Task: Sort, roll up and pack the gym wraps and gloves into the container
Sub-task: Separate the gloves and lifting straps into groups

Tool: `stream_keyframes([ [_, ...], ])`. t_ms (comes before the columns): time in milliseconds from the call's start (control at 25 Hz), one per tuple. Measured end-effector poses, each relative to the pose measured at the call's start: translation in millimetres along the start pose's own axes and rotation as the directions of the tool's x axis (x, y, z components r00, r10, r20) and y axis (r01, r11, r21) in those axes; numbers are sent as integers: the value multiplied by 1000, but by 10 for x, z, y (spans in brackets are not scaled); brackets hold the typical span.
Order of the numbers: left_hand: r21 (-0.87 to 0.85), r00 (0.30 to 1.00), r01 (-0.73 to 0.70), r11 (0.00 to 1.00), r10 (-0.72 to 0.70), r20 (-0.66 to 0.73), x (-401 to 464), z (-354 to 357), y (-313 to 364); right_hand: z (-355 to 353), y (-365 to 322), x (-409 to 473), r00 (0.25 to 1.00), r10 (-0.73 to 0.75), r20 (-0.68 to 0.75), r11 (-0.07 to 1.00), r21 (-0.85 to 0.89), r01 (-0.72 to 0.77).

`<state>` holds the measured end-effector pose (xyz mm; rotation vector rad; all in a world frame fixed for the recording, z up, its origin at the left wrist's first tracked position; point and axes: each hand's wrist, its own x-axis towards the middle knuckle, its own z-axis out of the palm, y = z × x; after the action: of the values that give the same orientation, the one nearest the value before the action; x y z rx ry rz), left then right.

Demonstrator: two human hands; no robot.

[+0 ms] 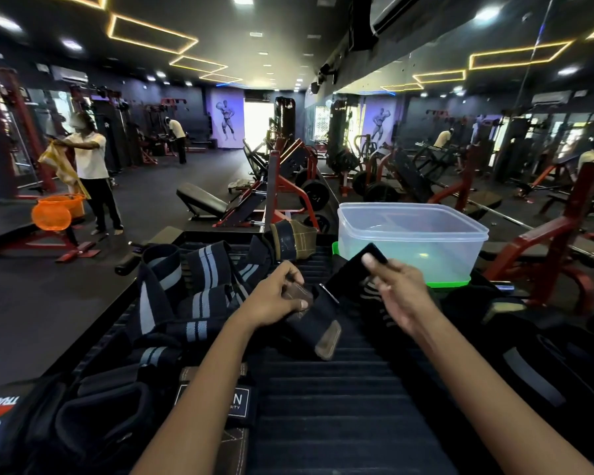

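A black wrist strap with brown leather ends lies across the ribbed black bench. My left hand grips its brown end near the metal ring. My right hand pinches the strap's far black end, lifted just in front of the clear plastic container. The container stands on a green lid at the far right of the bench. Black wraps with grey stripes lie tangled on the left. A glove with tan padding lies at the far edge. A black glove sits near left.
More black gear lies on the right side of the bench. A person in a white shirt stands far left beside an orange basket. Red weight machines and a mirror wall fill the room beyond.
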<state>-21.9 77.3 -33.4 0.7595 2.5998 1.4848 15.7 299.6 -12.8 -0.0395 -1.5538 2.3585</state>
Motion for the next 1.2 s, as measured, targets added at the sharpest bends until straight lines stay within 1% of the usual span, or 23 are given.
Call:
stream_keyframes([
  [80, -55, 1000, 6, 998, -6, 5, -8, -7, 44, 20, 148, -24, 990, 127, 68, 977, -179, -113],
  [160, -123, 998, -12, 992, 20, 59, -17, 4, 99, 36, 243, -43, 980, 165, 107, 966, -217, -139],
  [200, -134, 996, -16, 991, 27, 81, -17, 19, 122, 40, 281, -41, 982, 141, 128, 968, -226, -109],
  [240, -124, 995, -20, 992, 32, 98, -20, 34, 141, 62, 294, -52, 985, 89, 146, 965, -259, -49],
  [320, -50, 993, -58, 997, 62, 99, -11, 69, 134, 91, 303, -56, 988, -34, 154, 933, -350, 87],
  [400, 32, 988, -125, 992, 122, 93, -3, 106, 112, 114, 259, -60, 984, -141, 110, 890, -421, 174],
  [440, 36, 984, -158, 987, 154, 94, -12, 130, 121, 123, 229, -60, 980, -183, 84, 875, -441, 201],
  [480, 20, 982, -173, 985, 170, 87, -16, 153, 138, 136, 190, -75, 977, -206, 55, 875, -436, 209],
  [560, 5, 984, -174, 985, 174, 40, 2, 182, 163, 162, 110, -101, 973, -230, -14, 915, -343, 211],
  [640, 24, 991, -134, 991, 135, -15, 32, 178, 163, 182, 5, -123, 959, -272, -83, 935, -258, 243],
  [720, 24, 997, -66, 998, 67, -46, 46, 163, 159, 188, -73, -131, 943, -314, -111, 938, -194, 289],
  [800, 25, 999, -20, 999, 21, -49, 52, 144, 152, 199, -87, -152, 939, -330, -98, 934, -176, 310],
  [840, 36, 999, -4, 999, 5, -43, 40, 135, 155, 201, -57, -163, 940, -334, -68, 927, -203, 314],
  [920, 34, 996, 61, 998, -59, -72, 32, 110, 153, 223, 31, -207, 939, -339, 51, 901, -270, 340],
  [960, -23, 985, 120, 993, -122, -119, 39, 87, 153, 239, 74, -234, 930, -339, 144, 889, -275, 367],
  [1000, -141, 963, 189, 972, -212, -169, 35, 51, 155, 251, 123, -250, 901, -351, 253, 861, -292, 417],
  [1040, -311, 930, 246, 918, -315, -192, 28, 9, 166, 268, 161, -267, 854, -369, 366, 809, -326, 489],
  [1080, -486, 901, 286, 826, -405, -157, 15, -11, 206, 266, 186, -281, 805, -383, 452, 735, -378, 562],
  [1120, -622, 878, 310, 719, -468, -102, 1, -23, 243, 262, 203, -277, 772, -379, 510, 679, -413, 607],
  [1160, -701, 863, 323, 636, -502, -58, -18, -25, 277, 257, 211, -268, 765, -372, 526, 665, -424, 615],
  [1200, -751, 855, 326, 574, -519, -26, -34, -19, 305, 248, 210, -259, 772, -363, 522, 686, -411, 600],
])
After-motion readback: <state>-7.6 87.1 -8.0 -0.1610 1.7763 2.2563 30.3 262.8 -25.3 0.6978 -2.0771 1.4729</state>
